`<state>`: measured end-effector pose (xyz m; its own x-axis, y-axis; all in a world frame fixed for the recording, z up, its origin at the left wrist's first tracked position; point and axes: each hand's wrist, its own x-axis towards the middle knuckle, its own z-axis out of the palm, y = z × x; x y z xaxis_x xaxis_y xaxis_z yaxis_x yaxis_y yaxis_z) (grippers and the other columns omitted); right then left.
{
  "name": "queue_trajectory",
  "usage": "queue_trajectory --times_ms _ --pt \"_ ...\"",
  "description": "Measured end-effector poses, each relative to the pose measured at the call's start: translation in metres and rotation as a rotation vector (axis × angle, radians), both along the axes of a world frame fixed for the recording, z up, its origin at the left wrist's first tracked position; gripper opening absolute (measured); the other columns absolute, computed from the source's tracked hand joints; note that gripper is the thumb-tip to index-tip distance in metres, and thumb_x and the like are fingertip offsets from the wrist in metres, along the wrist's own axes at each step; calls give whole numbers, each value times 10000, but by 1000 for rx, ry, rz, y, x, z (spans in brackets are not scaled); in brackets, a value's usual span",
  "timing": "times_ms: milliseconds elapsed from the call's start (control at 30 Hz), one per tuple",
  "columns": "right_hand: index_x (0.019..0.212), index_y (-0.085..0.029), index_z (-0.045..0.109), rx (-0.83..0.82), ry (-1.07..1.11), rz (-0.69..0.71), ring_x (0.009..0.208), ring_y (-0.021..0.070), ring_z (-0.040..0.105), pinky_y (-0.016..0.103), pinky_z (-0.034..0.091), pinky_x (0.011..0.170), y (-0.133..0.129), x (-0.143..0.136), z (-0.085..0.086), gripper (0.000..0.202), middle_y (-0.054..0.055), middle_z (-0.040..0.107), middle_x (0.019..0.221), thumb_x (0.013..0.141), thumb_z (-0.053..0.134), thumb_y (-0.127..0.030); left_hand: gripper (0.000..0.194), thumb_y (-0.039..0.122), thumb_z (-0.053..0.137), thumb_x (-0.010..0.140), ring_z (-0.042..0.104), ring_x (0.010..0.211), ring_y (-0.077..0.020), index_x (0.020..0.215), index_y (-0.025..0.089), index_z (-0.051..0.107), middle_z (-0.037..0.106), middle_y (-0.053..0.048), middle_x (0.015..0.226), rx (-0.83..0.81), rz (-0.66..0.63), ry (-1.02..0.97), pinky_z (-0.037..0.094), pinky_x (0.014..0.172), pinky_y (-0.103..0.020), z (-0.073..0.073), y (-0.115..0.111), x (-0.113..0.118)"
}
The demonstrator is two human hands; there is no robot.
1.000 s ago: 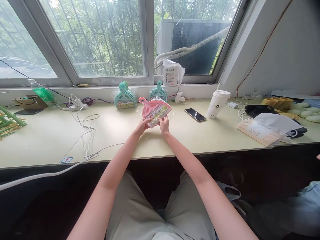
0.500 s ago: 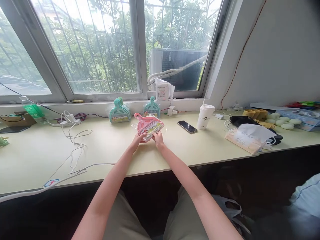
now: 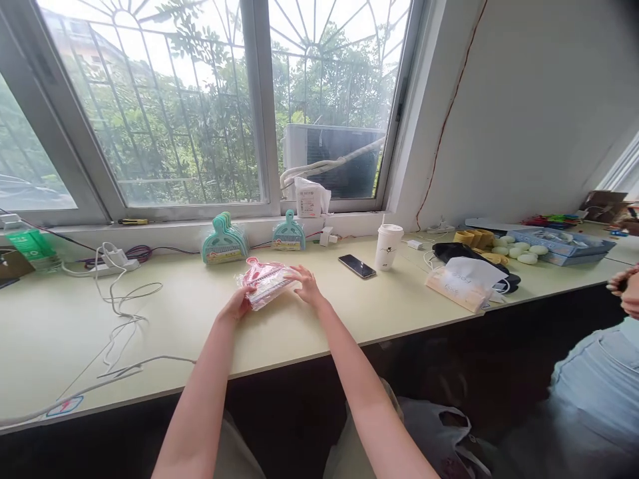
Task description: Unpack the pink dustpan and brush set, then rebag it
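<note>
A stack of pink mini dustpan-and-brush sets (image 3: 263, 281) in clear wrappers lies flat on the pale green desk (image 3: 349, 313). My left hand (image 3: 238, 306) grips the stack's near-left edge. My right hand (image 3: 305, 284) rests against its right side with the fingers spread over the wrapper. Behind them, teal dustpan sets (image 3: 223, 239) lean against the window ledge, with a smaller teal pile (image 3: 288, 236) to their right.
A black phone (image 3: 356, 266) and a white lidded cup (image 3: 388, 246) stand right of my hands. White cables and a power strip (image 3: 117, 259) trail at left. A tissue pack (image 3: 462, 283), black pouch and pale sponges lie at right. Another person's knee and hand (image 3: 622, 293) are at far right.
The pink stack went from held tilted up above the desk to lying flat on it. My view swung up and to the right, bringing the seated person into sight.
</note>
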<state>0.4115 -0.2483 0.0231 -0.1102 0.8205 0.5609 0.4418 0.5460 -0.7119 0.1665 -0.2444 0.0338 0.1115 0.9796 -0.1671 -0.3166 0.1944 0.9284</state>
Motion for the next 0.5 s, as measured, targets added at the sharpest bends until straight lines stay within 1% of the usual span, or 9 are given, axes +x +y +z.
queue_trajectory --times_ms 33,67,133,167,233,300,367,433,500 --pt "998 -361 763 -11 -14 16 1436 289 387 602 201 1201 0 0 -1 446 -28 588 1401 710 688 -28 473 114 649 679 684 672 -181 1149 153 616 701 -81 855 -5 -31 12 562 580 -256 0 -2 -1" --pt "959 -350 772 -22 9 34 1383 293 457 595 241 1186 1 -1 -2 368 -12 635 1342 716 727 -76 468 125 652 689 673 636 -176 1155 155 615 699 -79 845 -9 -51 34 548 536 -253 0 -3 -1" --pt "838 -312 782 -33 118 78 1214 273 603 530 368 1126 2 -1 -3 135 22 724 1169 750 764 -211 459 154 655 712 642 559 -167 1169 164 610 691 -71 812 -8 -73 88 495 438 -248 1 -4 -2" --pt "784 -298 778 -36 175 98 1130 260 647 494 423 1084 3 -1 -3 36 32 747 1085 765 763 -271 453 163 657 719 627 531 -164 1169 165 607 686 -67 792 -7 -81 109 468 404 -244 1 -4 -2" --pt "734 -284 769 -50 250 111 1031 247 679 450 481 1016 6 -1 -4 63 40 757 984 768 761 -337 426 168 663 722 611 503 -157 1144 156 604 676 -62 754 -7 -106 134 436 375 -233 1 -4 -3" --pt "726 -272 766 -63 287 69 1028 243 671 434 492 999 11 -2 -7 67 48 742 998 747 774 -335 377 186 680 727 611 498 -154 1095 146 607 669 -61 726 -3 -165 156 423 370 -222 1 -5 -2" --pt "722 -249 760 -77 315 -9 1097 246 638 423 486 1015 16 -4 -13 60 68 707 1078 724 783 -304 344 221 711 729 615 496 -152 1050 148 611 674 -64 725 16 -239 191 405 363 -216 1 -7 1" --pt "734 -218 749 -106 335 -71 1163 246 601 404 491 1021 23 -5 -20 68 93 646 1203 699 786 -263 375 266 748 719 628 505 -156 1046 147 607 687 -74 752 44 -308 239 391 364 -215 1 -10 4" --pt "855 -203 745 -147 347 -110 1195 240 585 379 502 1014 28 -5 -26 196 105 576 1319 668 791 -238 456 321 776 706 642 519 -159 1080 139 589 696 -81 779 77 -355 282 377 372 -213 1 -11 6"
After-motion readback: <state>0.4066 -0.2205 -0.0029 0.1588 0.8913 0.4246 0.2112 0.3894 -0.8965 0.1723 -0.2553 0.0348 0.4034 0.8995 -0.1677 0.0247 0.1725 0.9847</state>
